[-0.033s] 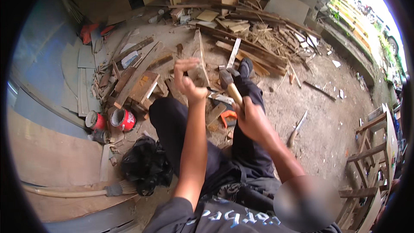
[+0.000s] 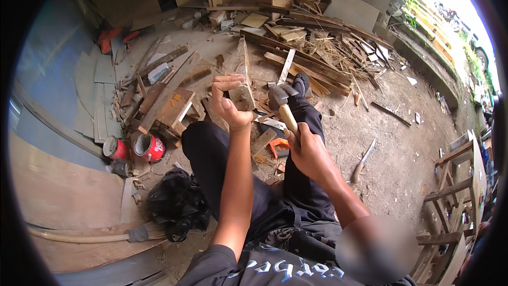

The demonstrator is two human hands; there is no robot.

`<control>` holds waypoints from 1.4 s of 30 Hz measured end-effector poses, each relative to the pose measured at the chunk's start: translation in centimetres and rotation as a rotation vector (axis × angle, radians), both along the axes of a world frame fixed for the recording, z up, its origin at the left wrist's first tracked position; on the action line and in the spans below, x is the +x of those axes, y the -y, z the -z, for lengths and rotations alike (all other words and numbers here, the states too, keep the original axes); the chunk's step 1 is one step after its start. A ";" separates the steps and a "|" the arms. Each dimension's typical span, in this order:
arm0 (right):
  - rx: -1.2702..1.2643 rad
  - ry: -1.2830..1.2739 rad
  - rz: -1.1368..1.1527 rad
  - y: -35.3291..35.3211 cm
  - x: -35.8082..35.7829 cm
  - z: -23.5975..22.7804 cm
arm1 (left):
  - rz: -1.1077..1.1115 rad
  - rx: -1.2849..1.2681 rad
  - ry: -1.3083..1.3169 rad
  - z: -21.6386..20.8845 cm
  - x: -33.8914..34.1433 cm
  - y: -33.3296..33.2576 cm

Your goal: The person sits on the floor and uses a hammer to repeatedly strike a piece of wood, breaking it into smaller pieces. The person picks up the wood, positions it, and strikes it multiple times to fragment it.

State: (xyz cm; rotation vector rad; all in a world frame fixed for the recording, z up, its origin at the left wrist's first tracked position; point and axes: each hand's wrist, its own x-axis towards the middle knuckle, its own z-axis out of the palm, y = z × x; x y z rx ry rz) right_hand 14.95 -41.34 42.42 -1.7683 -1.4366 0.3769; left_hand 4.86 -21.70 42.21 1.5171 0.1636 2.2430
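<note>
My right hand (image 2: 309, 151) is closed round the wooden handle of a hammer (image 2: 288, 117). The metal hammer head is raised above my right shoe, to the right of a wooden board (image 2: 244, 71). My left hand (image 2: 228, 103) is curled at the near end of that board. Its fingertips reach the board's left side, and the contact is partly hidden. A small dark patch shows between thumb and fingers, too unclear to name. Below the hands, an orange-handled saw (image 2: 278, 147) lies between my legs beside a wood offcut (image 2: 263, 141).
A knife (image 2: 364, 161) lies on the floor at right. Scrap wood (image 2: 312, 71) is heaped ahead, with more pieces (image 2: 172, 107) at left. Red cans (image 2: 150, 147), a black plastic bag (image 2: 179, 201) and a broom (image 2: 90, 237) are at my left. A wooden frame (image 2: 450, 196) stands at right.
The hammer head has turned slightly and looks sharper. My left hand and the board stay nearly where they were.
</note>
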 end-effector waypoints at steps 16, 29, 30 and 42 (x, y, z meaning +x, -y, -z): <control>0.315 0.025 -0.039 0.0 -1.3 -9.6 | 0.100 0.030 -0.140 0.6 0.1 1.0; 0.370 -0.088 0.072 0.5 -1.6 -9.4 | 0.130 0.092 -0.123 0.8 1.3 0.6; 0.339 -0.089 0.054 0.2 -1.7 -8.3 | 0.106 0.104 -0.132 0.6 1.5 0.7; 0.407 -0.142 0.031 -2.0 0.6 -4.9 | 0.124 0.048 -0.211 1.3 1.1 0.9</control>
